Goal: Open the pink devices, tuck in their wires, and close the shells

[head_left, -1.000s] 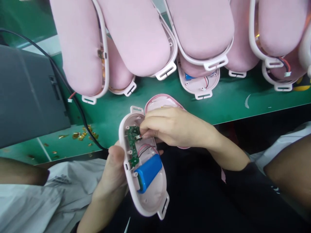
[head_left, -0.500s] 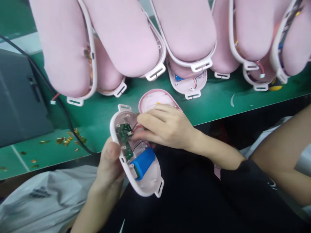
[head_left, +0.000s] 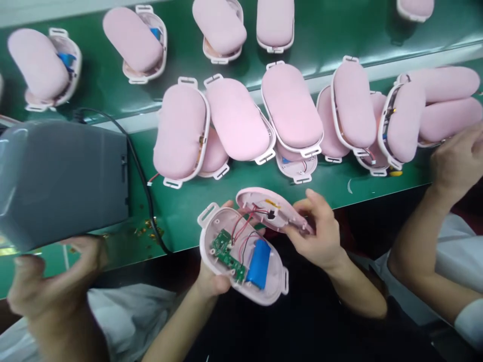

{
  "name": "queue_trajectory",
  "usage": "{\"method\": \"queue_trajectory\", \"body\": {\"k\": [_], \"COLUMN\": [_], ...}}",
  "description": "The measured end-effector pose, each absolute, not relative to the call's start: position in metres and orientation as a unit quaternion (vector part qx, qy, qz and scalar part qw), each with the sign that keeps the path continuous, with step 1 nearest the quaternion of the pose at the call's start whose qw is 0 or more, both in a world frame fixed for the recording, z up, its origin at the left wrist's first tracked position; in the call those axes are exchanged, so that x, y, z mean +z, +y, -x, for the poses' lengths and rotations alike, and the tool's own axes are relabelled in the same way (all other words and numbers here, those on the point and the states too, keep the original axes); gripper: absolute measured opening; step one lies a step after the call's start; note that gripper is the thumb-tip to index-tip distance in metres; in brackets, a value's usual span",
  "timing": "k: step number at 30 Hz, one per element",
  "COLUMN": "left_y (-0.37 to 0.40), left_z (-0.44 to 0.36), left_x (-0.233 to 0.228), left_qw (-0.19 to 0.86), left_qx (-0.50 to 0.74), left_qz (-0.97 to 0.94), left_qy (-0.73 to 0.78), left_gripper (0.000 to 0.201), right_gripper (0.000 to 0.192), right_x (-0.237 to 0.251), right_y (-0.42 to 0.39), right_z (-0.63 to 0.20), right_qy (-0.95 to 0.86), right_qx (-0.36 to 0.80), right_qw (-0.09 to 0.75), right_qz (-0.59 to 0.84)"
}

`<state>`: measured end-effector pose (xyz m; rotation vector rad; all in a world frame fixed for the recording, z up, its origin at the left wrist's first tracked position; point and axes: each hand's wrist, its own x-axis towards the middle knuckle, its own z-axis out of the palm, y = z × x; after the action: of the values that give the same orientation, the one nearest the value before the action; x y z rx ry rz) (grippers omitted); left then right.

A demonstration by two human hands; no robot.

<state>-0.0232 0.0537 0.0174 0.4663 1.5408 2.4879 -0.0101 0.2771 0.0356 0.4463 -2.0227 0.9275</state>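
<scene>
My left hand (head_left: 216, 274) holds a pale pink oval housing (head_left: 247, 295) from its left side and beneath, its open inside facing up. Inside lie a green circuit board (head_left: 226, 255) and a blue battery pack (head_left: 259, 264). Thin red and black wires (head_left: 245, 229) run from the housing to a pink cover (head_left: 256, 195). That cover is tilted, its inner face toward the housing, and my right hand (head_left: 319, 229) grips its right end between thumb and fingers. Some fingers of my left hand are hidden behind the parts.
Several pink housings with covers (head_left: 241, 120) lie along the green bench (head_left: 188, 211), more on the belt behind (head_left: 139, 45). A co-worker's hand (head_left: 60, 281) is at a grey box (head_left: 68, 181) on the left. Another co-worker's hand (head_left: 458, 161) is at right. A black cable (head_left: 141, 176) crosses the bench.
My right hand has left the wires at the circuit board and now holds the pink cover, raised and tilted beside the housing. The view has widened, showing co-workers' hands.
</scene>
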Motion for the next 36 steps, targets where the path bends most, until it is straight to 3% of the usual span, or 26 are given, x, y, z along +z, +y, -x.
{"method": "queue_trajectory", "body": {"k": [4,11,14,19,24,30,36], "left_y": [0.062,0.063,0.062,0.064,0.058,0.058,0.073], "left_z": [0.027,0.028,0.025,0.020,0.024,0.029,0.027], "left_x": [0.018,0.016,0.017,0.014,0.005,0.015,0.041], "left_qw": [-0.016,0.021,0.032,0.017,0.025,0.010,0.006], "left_qx": [0.809,0.827,0.835,0.829,0.820,0.789,0.768], "left_qz": [-0.230,-0.215,-0.193,-0.161,-0.178,-0.223,-0.290], "left_qy": [0.541,0.519,0.515,0.536,0.544,0.572,0.572], "left_gripper": [0.104,0.100,0.096,0.110,0.105,0.098,0.080], "right_gripper": [0.058,0.052,0.054,0.046,0.043,0.048,0.036], "right_x": [0.044,0.033,0.035,0.042,0.039,0.064,0.104], "right_y": [0.269,0.261,0.259,0.256,0.258,0.258,0.252], "right_z": [-0.001,-0.005,-0.005,-0.004,-0.002,0.000,0.010], "right_qy": [-0.822,-0.838,-0.840,-0.838,-0.833,-0.883,-0.913], "right_qx": [0.265,0.190,0.190,0.188,0.185,0.233,0.071], "right_qw": [0.446,0.437,0.438,0.447,0.431,0.321,0.330], "right_qz": [-0.236,-0.265,-0.257,-0.252,-0.294,-0.252,-0.231]}}
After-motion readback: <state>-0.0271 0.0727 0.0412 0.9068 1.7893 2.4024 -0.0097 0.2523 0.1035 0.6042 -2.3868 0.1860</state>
